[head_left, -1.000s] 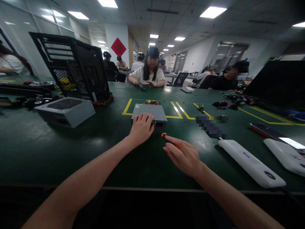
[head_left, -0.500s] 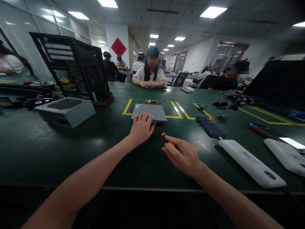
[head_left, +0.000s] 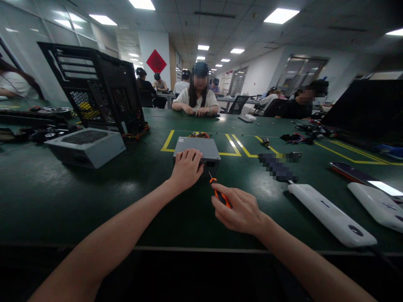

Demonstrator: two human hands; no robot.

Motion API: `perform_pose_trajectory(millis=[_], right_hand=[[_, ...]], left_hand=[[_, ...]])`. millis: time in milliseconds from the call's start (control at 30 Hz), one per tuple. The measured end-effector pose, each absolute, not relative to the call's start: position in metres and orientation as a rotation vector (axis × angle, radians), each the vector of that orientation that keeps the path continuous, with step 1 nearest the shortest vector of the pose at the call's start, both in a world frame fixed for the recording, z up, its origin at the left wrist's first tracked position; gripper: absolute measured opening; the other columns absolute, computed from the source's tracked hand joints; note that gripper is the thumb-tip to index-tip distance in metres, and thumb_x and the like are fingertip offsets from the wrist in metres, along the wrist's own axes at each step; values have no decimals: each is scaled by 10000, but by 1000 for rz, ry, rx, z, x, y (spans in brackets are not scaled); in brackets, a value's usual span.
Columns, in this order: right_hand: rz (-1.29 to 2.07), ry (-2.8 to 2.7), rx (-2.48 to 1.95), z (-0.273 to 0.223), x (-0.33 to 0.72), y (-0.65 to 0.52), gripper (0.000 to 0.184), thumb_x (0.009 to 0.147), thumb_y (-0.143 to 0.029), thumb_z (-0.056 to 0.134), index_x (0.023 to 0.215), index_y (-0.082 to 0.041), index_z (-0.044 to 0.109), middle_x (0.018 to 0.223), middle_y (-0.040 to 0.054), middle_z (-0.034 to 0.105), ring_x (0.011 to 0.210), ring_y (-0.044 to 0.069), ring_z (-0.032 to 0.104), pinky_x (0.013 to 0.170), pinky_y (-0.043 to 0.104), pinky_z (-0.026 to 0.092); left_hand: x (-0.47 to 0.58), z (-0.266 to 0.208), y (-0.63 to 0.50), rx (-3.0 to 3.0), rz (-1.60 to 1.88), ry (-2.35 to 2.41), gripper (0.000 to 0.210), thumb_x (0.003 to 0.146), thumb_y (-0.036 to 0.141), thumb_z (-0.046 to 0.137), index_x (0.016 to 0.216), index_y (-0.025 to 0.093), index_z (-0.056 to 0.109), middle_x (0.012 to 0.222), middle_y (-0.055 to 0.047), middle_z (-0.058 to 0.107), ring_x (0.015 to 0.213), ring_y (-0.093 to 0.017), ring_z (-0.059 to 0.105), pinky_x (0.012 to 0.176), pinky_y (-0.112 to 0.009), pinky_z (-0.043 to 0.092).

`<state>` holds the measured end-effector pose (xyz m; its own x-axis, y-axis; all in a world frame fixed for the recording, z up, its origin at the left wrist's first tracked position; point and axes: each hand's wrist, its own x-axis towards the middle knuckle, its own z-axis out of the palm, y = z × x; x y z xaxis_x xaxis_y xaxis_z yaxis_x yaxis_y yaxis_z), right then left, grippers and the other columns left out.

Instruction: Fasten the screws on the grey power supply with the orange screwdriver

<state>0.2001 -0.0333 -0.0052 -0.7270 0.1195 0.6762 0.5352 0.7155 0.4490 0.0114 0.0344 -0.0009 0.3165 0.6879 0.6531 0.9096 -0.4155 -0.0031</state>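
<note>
A grey computer power supply (head_left: 201, 146) lies on the green table in front of me, its power socket facing my way. My left hand (head_left: 186, 170) grips its near edge, fingers across the top and thumb down at the front; the palm hides part of that face. Between the thumb and fingers of my right hand (head_left: 241, 207) is an orange-and-black screwdriver (head_left: 220, 193). Its thin shaft points up and away, and the tip looks just short of the power supply's front. Most of the lower handle is covered by my fingers.
A second power supply (head_left: 90, 147) and a black computer case (head_left: 103, 90) stand at left. On the right lie a white elongated device (head_left: 330, 214), another white device (head_left: 376, 205) and a phone (head_left: 362, 174). Cables (head_left: 315, 132) lie farther back. A person (head_left: 198, 98) sits opposite.
My right hand has shifted slightly left and down, and the screwdriver has turned so more of its handle shows. My left hand and the power supply hold still.
</note>
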Motion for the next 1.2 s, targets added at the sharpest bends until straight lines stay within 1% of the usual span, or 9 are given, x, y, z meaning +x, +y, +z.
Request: perform_pose_trajectory(millis=[133, 233, 300, 400, 533, 700, 867, 1000, 1200], right_hand=[[-831, -2282, -476, -7, 201, -31, 191, 797, -131, 523, 979, -185, 548, 1056, 122, 626, 655, 93, 575, 579, 212, 445], [-800, -2270, -460, -8, 202, -31, 131, 801, -162, 538, 928, -186, 557, 1022, 102, 642, 668, 94, 583, 598, 213, 455], [-777, -2296, -453, -8, 201, -32, 112, 806, -192, 513, 906, -172, 560, 1028, 125, 637, 679, 113, 593, 601, 230, 469], [-741, -2324, -435, -8, 200, -33, 190, 807, -175, 490, 983, -145, 554, 1070, 168, 615, 696, 128, 605, 597, 239, 479], [-743, -2240, -414, -6, 200, -32, 300, 788, -139, 568, 1086, -168, 539, 1099, 138, 616, 733, 115, 611, 630, 233, 473], [-734, -2259, -399, -4, 199, -33, 115, 784, -201, 595, 893, -165, 590, 1007, 117, 646, 698, 114, 598, 609, 226, 471], [-670, -2375, -379, -3, 197, -35, 248, 796, -214, 532, 1029, -132, 561, 1079, 166, 606, 768, 155, 604, 637, 268, 493], [-657, -2316, -338, -3, 197, -34, 220, 794, -176, 562, 1007, -121, 550, 1045, 146, 633, 675, 116, 600, 591, 244, 484], [-556, -2303, -363, -5, 196, -34, 300, 816, -237, 518, 1063, -70, 488, 1018, 193, 624, 954, 204, 608, 667, 269, 538]], left_hand=[[11, -1, 34, -2217, -825, -1414, 267, 822, 268, 449, 1072, 178, 476, 1130, -94, 505, 1041, -256, 434, 856, -398, 318], [11, -1, 34, -2220, -829, -1419, 267, 821, 267, 450, 1072, 179, 477, 1132, -98, 504, 1043, -257, 433, 856, -400, 317], [11, -1, 34, -2221, -828, -1422, 265, 824, 267, 443, 1072, 181, 479, 1131, -100, 505, 1037, -258, 435, 855, -402, 317], [11, -1, 34, -2220, -832, -1426, 259, 827, 266, 434, 1068, 182, 482, 1124, -100, 507, 1030, -258, 441, 852, -402, 318], [11, -1, 34, -2232, -842, -1426, 271, 819, 261, 446, 1076, 183, 481, 1128, -103, 503, 1044, -258, 437, 864, -406, 314], [10, -1, 35, -2230, -845, -1426, 268, 818, 261, 450, 1073, 184, 479, 1132, -99, 503, 1047, -256, 437, 863, -401, 317], [11, -1, 35, -2219, -833, -1421, 262, 825, 271, 442, 1068, 180, 483, 1127, -98, 505, 1037, -253, 443, 856, -402, 317], [11, -1, 35, -2227, -840, -1432, 273, 819, 263, 448, 1078, 183, 481, 1128, -100, 503, 1038, -254, 441, 858, -404, 316], [11, -1, 34, -2230, -838, -1429, 273, 819, 259, 447, 1078, 183, 481, 1127, -103, 503, 1033, -255, 440, 854, -406, 320]])
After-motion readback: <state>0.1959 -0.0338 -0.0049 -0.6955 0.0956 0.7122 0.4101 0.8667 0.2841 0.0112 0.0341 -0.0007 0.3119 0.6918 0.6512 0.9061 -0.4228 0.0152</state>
